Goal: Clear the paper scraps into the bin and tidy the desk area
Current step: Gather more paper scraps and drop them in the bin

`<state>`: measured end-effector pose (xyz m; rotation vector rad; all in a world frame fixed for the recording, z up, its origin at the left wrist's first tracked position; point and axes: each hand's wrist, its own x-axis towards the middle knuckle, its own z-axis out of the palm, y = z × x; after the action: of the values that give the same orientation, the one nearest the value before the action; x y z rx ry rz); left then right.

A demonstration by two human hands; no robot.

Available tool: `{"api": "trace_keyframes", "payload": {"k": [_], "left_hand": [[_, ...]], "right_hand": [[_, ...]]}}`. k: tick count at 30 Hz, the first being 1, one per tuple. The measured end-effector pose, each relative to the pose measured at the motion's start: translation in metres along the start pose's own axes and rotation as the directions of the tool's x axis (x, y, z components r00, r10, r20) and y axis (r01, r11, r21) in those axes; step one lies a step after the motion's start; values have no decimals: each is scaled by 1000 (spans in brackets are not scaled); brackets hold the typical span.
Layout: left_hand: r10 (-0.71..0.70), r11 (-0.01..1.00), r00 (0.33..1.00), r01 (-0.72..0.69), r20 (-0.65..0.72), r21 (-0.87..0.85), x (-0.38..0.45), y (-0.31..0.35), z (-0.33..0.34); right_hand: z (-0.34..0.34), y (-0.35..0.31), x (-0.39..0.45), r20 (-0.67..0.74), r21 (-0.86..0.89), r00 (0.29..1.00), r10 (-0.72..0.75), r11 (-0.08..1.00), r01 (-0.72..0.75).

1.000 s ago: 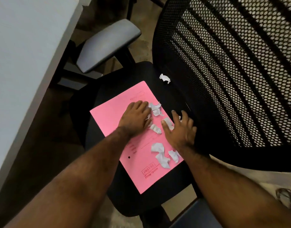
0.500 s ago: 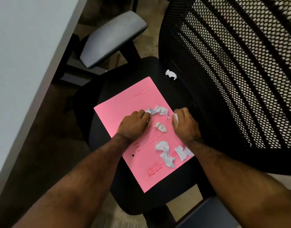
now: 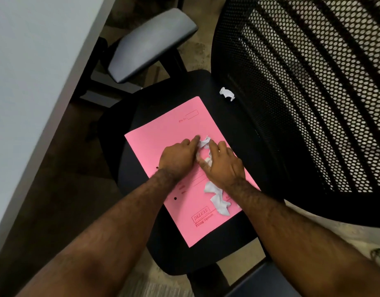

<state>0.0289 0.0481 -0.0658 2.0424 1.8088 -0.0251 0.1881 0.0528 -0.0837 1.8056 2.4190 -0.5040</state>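
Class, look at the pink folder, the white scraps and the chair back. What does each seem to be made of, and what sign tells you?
Folder: thin matte card, probably; it lies flat, with printed lettering and punched holes.
Scraps: white paper, crumpled and torn-edged.
Chair back: black mesh, likely plastic or synthetic fabric; regular holes show light through.

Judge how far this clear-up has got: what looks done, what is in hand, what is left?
Done: nothing shows as binned; no bin is in view. In hand: the left hand and right hand press together around white scraps on the pink folder. Left: a crumpled strip lies on the folder by the right wrist, and a lone scrap sits on the black chair seat beyond the folder.
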Motion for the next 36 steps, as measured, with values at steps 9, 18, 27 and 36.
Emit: {"api": "trace_keyframes", "payload": {"k": [9, 18, 27, 36], "left_hand": [[60, 998, 998, -60, -28, -1, -26, -6, 13], [-525, 744, 832, 346, -179, -571, -58, -8, -27], [-766, 528, 616, 436, -187, -729, -213, -22, -42], [-975, 217, 163, 515, -154, -829, -450, -60, 10]], "right_hand": [[7, 5, -3, -120, -167, 972, -203, 969, 182], [-28, -23, -10, -195, 274, 981, -12, 960, 66], [-24, -147, -103, -194, 386, 926, -324, 842, 376], [44, -297, -248, -79, 342, 711, -699, 651, 678]]}}
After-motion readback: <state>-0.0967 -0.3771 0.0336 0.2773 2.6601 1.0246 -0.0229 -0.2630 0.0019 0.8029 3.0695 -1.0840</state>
